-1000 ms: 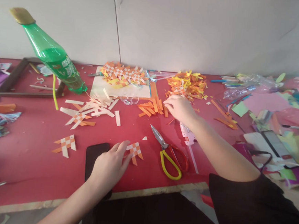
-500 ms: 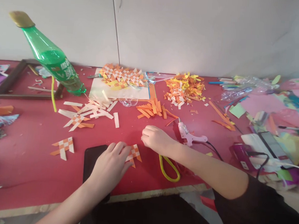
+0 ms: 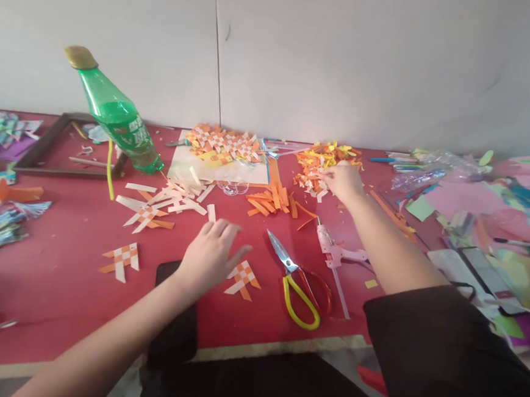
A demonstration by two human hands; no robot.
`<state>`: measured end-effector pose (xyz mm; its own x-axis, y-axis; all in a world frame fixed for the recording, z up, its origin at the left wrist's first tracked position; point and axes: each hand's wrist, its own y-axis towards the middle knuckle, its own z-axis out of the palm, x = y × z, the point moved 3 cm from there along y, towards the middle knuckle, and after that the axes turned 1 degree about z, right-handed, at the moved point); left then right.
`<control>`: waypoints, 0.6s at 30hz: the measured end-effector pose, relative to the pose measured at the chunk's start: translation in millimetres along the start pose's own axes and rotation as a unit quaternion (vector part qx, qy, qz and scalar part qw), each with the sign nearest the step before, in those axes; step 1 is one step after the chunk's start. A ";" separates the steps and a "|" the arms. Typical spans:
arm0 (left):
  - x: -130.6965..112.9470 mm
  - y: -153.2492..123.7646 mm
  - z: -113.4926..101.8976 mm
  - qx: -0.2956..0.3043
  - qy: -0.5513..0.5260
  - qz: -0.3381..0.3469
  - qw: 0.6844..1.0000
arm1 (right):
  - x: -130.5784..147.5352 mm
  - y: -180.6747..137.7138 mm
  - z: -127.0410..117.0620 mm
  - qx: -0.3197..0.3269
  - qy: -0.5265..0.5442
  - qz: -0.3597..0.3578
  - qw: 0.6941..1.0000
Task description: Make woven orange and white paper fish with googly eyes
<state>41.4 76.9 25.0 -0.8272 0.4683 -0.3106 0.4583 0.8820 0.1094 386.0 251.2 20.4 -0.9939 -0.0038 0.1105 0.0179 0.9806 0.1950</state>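
Note:
My left hand (image 3: pixel 210 255) hovers over the red table, thumb and fingers apart and nothing in it. Just right of it lies a small woven orange-and-white paper piece (image 3: pixel 244 276) with loose strip ends. At the back, my right hand (image 3: pixel 343 181) reaches to a heap of orange, yellow and white paper scraps (image 3: pixel 326 155). Its fingertips look pinched together at the heap's edge; whether they hold anything is hidden. Scissors (image 3: pixel 289 266) with one yellow and one red handle lie partly spread between my hands. A pink glue gun (image 3: pixel 334 247) rests below my right forearm.
White strips (image 3: pixel 180 195) and orange strips (image 3: pixel 271 200) lie mid-table. Another woven piece (image 3: pixel 122 261) is at left, near a black phone-like slab (image 3: pixel 174 329). A green bottle (image 3: pixel 124 123) leans by a brown frame (image 3: pixel 35 144). Coloured paper (image 3: pixel 462 189) clutters the right.
My right hand has moved from above the scissors back to the scrap heap, uncovering the scissors. My left hand has lifted off the woven piece, its fingers spreading. The view has shifted slightly.

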 end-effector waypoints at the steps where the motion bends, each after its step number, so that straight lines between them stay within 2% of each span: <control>1: 8.3 12.8 -1.5 -0.016 0.003 -0.011 1.000 | -5.2 1.9 2.1 0.007 -0.001 0.005 1.000; 5: 43.3 61.8 3.2 -0.069 0.018 -0.057 0.996 | -14.1 0.8 7.8 0.025 0.004 0.012 1.000; 9: 65.8 92.9 16.0 -0.086 0.014 -0.091 0.992 | -18.3 -7.9 13.8 0.042 0.016 0.020 0.999; 14: 73.2 107.6 26.4 -0.079 -0.008 -0.110 0.991 | -21.1 -17.0 16.2 0.048 0.022 0.031 0.998; 18: 74.1 109.3 27.4 -0.105 -0.021 -0.128 0.986 | -15.5 -21.2 9.9 0.034 0.040 0.002 0.999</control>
<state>39.1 206.6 -11.9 -0.8907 0.2297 -0.3923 0.1549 0.9647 0.2132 399.9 232.5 4.9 -0.9818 -0.0124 0.1894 0.0123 0.9916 0.1287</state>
